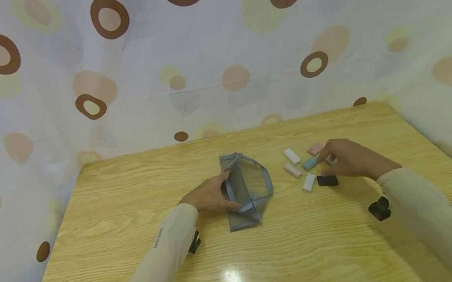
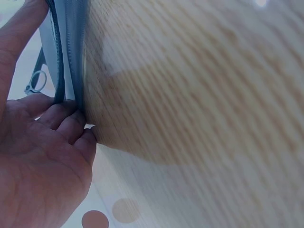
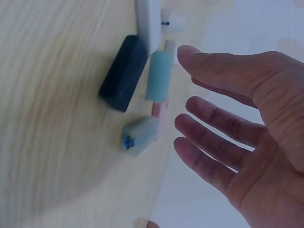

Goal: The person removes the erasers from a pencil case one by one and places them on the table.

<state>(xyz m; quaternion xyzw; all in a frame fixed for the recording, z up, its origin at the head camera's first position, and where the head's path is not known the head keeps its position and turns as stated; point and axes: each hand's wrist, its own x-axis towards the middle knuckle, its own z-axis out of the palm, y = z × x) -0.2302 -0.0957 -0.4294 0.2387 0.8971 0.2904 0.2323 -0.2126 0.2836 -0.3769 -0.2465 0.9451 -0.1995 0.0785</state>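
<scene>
A grey-blue see-through zip pouch point(image 1: 239, 186) lies on the table with its zipped mouth spread apart. My left hand point(image 1: 208, 195) grips the pouch's near-left zip edge, thumb on one side and fingers curled at the other. Over a group of small blocks hovers my right hand point(image 1: 350, 158), thumb and fingers apart with nothing between them in the right wrist view. Closest to its fingertips is a teal block point(image 3: 160, 76) with a pale end. A black block point(image 1: 327, 181) and a translucent pale block point(image 3: 139, 136) sit by it. A pink block point(image 1: 315, 148) lies just behind.
Left of the teal block are a white block point(image 1: 292, 156), a beige piece point(image 1: 292, 170) and another white block point(image 1: 309, 182). All rest on a wood-grain table point(image 1: 126, 187). A patterned curtain point(image 1: 211, 108) hangs behind and at both sides.
</scene>
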